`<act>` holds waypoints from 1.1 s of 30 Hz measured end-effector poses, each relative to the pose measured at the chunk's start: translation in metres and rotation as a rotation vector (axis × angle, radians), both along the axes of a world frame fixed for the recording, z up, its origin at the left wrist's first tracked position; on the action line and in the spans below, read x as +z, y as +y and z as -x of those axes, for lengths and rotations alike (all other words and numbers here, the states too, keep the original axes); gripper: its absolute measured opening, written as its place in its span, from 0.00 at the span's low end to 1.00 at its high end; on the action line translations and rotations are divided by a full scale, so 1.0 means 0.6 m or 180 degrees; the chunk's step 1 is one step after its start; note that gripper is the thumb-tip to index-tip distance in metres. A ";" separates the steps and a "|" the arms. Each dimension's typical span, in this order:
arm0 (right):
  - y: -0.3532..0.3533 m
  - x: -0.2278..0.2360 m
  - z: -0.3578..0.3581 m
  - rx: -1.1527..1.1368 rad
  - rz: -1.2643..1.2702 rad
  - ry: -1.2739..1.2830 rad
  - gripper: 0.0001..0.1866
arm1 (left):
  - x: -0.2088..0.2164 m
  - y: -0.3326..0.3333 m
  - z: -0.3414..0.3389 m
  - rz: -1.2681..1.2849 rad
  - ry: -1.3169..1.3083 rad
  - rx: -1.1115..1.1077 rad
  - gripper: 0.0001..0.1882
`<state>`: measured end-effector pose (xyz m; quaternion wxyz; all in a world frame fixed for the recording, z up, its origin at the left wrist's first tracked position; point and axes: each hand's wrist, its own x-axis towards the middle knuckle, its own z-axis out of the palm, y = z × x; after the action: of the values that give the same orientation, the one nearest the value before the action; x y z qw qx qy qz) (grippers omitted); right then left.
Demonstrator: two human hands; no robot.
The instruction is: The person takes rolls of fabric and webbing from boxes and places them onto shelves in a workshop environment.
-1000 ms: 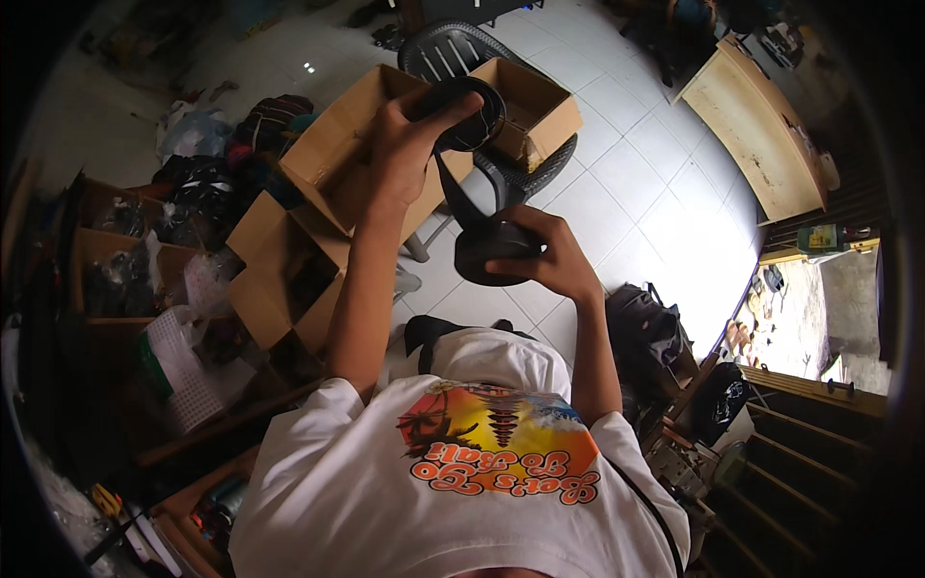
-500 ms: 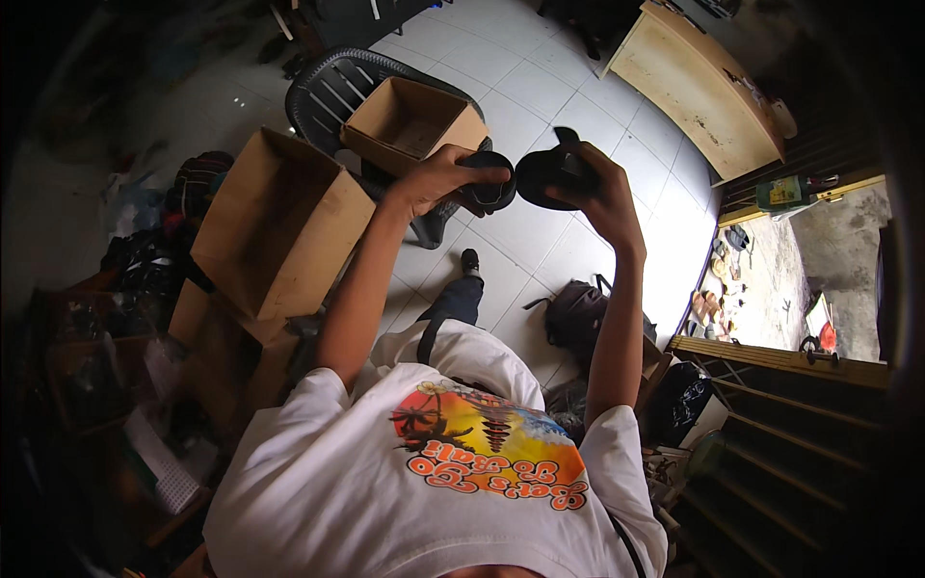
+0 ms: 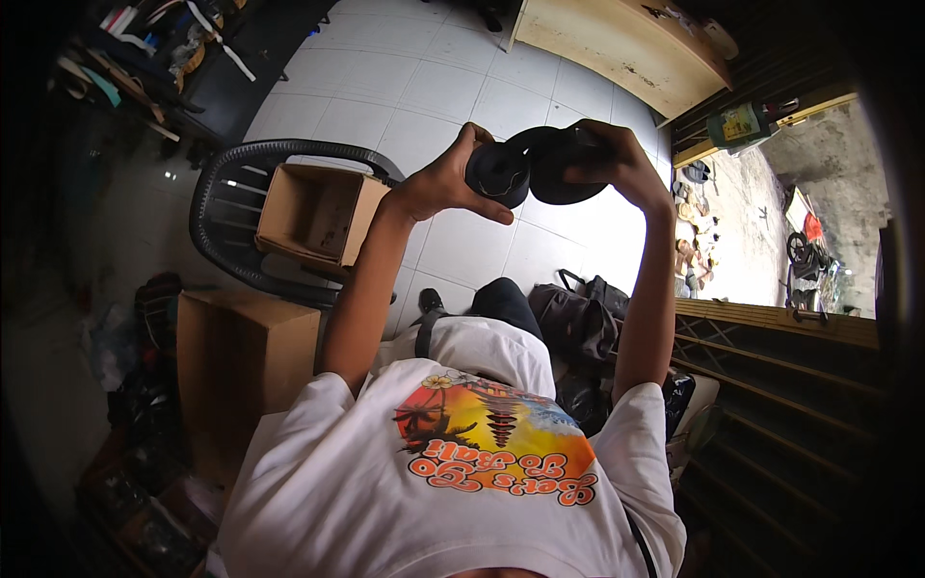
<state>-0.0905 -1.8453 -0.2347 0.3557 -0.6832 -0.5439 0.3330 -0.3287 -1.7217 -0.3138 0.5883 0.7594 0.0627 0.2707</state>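
Observation:
Two dark, rounded pieces are held up close together in front of my chest, above the tiled floor. My left hand point(image 3: 448, 183) curves its thumb and fingers around the smaller round black piece point(image 3: 498, 173), which has a dark hollow in its face. The larger round black piece point(image 3: 554, 178) is gripped by my right hand point(image 3: 626, 164), whose fingers partly hide it. A black band seems to bridge the two pieces at the top. Their exact kind I cannot make out.
On the left, a black plastic chair point(image 3: 226, 207) bears an open cardboard box point(image 3: 366, 217). A taller carton point(image 3: 246, 332) stands nearer me. Dark bags point(image 3: 578, 318) lie by my right forearm. A wooden desk point(image 3: 617, 58) stands far right, beside a folding gate point(image 3: 771, 385) and a doorway.
My view has shifted, with chair and boxes now farther left and lower. The two black pieces have come together and turned. My left hand's fingers have spread wider around its piece.

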 end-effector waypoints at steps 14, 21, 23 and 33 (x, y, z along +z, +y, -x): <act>0.329 0.030 -0.361 -0.0103 -0.0246 0.0470 0.41 | 0.047 0.341 -0.368 0.2386 -0.0464 -0.0144 0.23; 0.580 0.043 -0.443 0.0504 -0.0426 0.0265 0.38 | 0.071 0.500 -0.466 0.2380 -0.0468 0.0624 0.23; 0.663 0.037 -0.459 0.0660 -0.0437 0.0255 0.37 | 0.058 0.565 -0.482 0.2468 -0.0709 0.0794 0.21; 1.069 0.044 -0.508 0.1065 -0.0415 -0.0014 0.36 | 0.037 0.939 -0.502 0.2996 -0.1347 0.0784 0.25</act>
<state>0.2141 -1.2040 -0.2085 0.3377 -0.5594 -0.6712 0.3501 -0.0273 -1.1582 -0.2915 0.8291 0.3290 0.1461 0.4277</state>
